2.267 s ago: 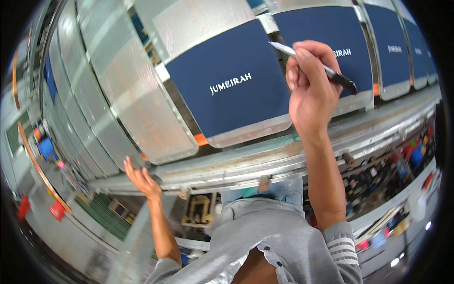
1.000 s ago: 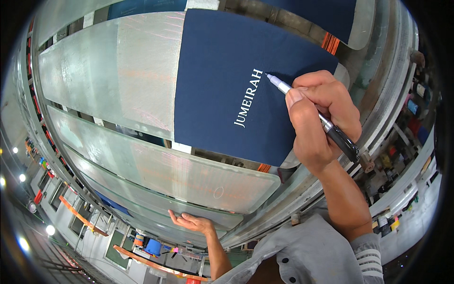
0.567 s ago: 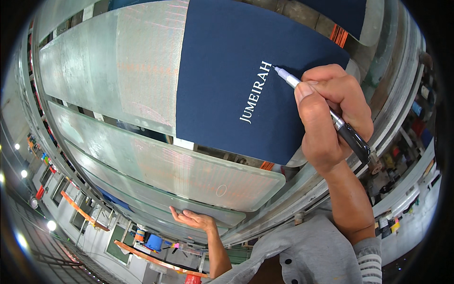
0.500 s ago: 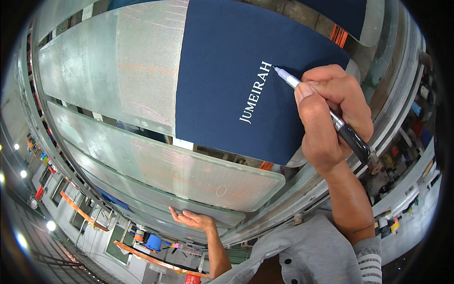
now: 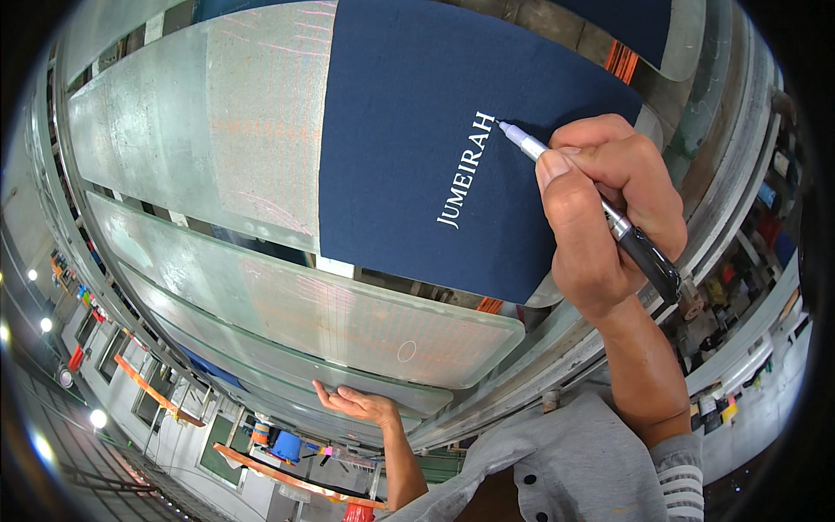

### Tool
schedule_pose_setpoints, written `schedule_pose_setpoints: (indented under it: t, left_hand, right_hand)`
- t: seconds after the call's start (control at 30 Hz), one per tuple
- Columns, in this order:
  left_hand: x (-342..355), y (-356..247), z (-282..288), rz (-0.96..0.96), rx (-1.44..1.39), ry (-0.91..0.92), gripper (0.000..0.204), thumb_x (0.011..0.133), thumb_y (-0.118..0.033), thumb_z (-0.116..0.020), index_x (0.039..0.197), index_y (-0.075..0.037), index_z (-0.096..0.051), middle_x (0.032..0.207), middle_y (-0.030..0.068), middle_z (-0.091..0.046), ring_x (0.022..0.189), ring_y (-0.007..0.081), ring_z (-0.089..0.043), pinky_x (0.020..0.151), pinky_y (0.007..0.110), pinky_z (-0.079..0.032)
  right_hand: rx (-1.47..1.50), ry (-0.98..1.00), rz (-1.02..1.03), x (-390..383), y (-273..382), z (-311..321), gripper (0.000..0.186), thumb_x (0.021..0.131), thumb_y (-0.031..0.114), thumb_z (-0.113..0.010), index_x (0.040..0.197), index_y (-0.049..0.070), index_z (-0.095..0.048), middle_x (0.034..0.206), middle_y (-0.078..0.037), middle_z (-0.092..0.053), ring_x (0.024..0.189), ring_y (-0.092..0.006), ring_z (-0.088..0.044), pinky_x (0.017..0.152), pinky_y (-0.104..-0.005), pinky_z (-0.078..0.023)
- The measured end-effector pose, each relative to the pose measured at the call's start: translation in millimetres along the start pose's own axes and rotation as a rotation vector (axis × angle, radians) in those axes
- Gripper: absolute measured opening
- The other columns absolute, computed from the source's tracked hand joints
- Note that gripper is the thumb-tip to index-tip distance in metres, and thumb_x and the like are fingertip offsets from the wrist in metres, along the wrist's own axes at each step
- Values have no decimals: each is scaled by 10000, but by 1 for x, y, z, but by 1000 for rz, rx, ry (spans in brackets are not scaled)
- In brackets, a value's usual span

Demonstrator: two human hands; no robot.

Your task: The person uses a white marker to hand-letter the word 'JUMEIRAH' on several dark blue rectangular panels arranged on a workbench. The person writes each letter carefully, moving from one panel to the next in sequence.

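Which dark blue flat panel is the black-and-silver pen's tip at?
The large central dark blue panel with white lettering; the pen has its tip at the lettering's end. Other blue panels, like the upper right one, lie clear of it.

A slim pen (image 5: 648, 257) with a pale lilac nose, silver collar and glossy black rear end sits in the right hand (image 5: 609, 204), slanting so that its fine dark tip points up and left, right by the end of the white lettering (image 5: 467, 170); whether it touches is hard to tell. Beneath it, a smooth navy fabric panel (image 5: 396, 165) lies flat across a pale, round-cornered board (image 5: 270, 130), the lettering running steeply upward to the right.
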State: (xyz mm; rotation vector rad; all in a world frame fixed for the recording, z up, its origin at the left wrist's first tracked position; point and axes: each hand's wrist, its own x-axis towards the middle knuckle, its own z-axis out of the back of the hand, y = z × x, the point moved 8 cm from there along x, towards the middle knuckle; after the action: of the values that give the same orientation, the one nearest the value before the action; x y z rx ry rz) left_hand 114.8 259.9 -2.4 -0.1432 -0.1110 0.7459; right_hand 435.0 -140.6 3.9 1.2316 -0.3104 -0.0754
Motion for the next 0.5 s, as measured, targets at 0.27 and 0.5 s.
schedule_pose_setpoints:
  t: [0.27, 0.5]
  left_hand:
    - [0, -1, 0, -3, -18, 3, 551, 1063, -353, -295, 1418, 60, -378, 1471, 169, -351, 1383, 316, -328, 1133, 458, -287]
    - [0, 3, 0, -2, 5, 2, 537, 1064, -344, -296, 1414, 53, -388, 1468, 167, -361, 1386, 313, -323, 1137, 460, -279]
  right_hand:
    - [5, 16, -27, 0, -1, 0, 67, 778, -79, -575, 763, -22, -543, 767, -133, -645, 503, -17, -416, 449, -192, -318]
    - [-8, 21, -23, 1, 0, -1, 63, 786, -78, -570, 771, -24, -540, 765, -141, -642, 513, -16, -422, 460, -187, -327]
